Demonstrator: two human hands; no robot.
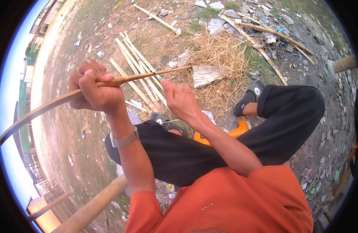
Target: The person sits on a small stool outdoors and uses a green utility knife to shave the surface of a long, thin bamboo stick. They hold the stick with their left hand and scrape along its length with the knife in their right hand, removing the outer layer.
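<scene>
My left hand (pixel 94 86) is raised, its fingers wrapped round a long, thin bamboo strip (pixel 138 76). The strip bends away past the left edge of the view and narrows to a tip above a pale, rough-topped block (pixel 206 76). Just below the strip is my right hand (pixel 182 101), its thumb up and fingers curled in; whatever they hold, if anything, is hidden. Beyond the hands, several split bamboo strips (pixel 138 66) lie side by side on the ground.
Straw-like shavings (pixel 214 50) surround the block. Longer bamboo pieces (pixel 276 35) lie at the far right among broken tile bits. An orange curved object (pixel 237 130) is between my legs. Bamboo poles stand at the lower left (pixel 93 204) and right edge (pixel 345 64).
</scene>
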